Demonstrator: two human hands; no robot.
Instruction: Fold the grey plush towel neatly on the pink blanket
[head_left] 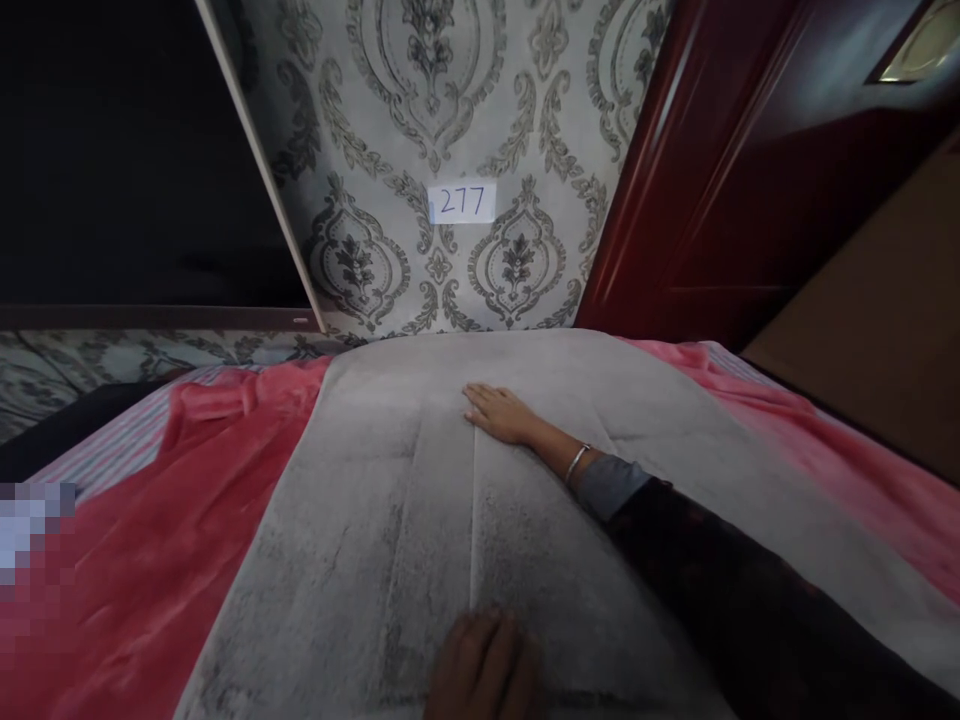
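Mat, grey plush, over pink fleece blanket. Right hand flat on it, gripping nothing; left hand near frame bottom, fingers bent, can't tell grip.

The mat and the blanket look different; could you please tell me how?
The mat is grey, the blanket pinkish red. The mat lies fairly flat, with creases; the blanket is rumpled. The right hand rests on the mat, not the blanket. Both look like soft fabric.
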